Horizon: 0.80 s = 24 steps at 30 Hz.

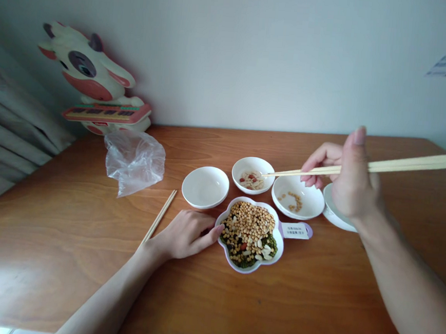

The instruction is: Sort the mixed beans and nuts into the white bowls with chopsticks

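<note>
My right hand (pixel 355 177) grips a pair of wooden chopsticks (pixel 408 164), their tips over a small white bowl (pixel 242 164) at the back. Peanuts (pixel 251 180), some red-skinned, lie in that bowl. With thumb on the rim, my left hand (pixel 187 234) holds the left side of a flower-shaped dish (pixel 248 270). Heaped in the dish are soybeans (pixel 253 218), green mung beans (pixel 270 243) and a few peanuts. A white bowl (pixel 308 213) below my right hand contains several soybeans. Whether anything is between the chopstick tips is too small to tell.
Left of the peanut bowl stands a white bowl (pixel 187 195); another (pixel 337 217) is partly behind my right hand. A second chopstick pair (pixel 161 216) lies near my left wrist. Further back are a crumpled plastic bag (pixel 136 160) and a cow-shaped toy keyboard (pixel 107 111) by the wall.
</note>
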Tool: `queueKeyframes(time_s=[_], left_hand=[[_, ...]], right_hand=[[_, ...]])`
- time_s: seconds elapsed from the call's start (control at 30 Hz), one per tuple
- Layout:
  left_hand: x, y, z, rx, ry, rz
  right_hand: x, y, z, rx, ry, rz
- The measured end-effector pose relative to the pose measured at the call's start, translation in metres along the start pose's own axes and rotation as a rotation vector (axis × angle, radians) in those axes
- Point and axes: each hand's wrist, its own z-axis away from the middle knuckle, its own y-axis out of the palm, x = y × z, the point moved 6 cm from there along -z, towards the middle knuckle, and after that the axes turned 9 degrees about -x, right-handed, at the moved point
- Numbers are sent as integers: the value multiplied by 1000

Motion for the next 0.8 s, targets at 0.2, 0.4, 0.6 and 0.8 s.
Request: queueKeyframes(time_s=[0.2, 0.4, 0.6, 0.8], left_hand=[[1, 1, 0, 10, -6, 1], [1, 0, 0, 7, -24, 1], [1, 0, 0, 16, -42, 3], [2, 1, 1, 11, -31, -19]], right_hand=[[5, 9, 10, 237, 58, 2], [13, 25, 50, 533, 269, 193], [-2, 39, 60, 499, 296, 284], [-7, 46, 60, 471, 297, 270]])
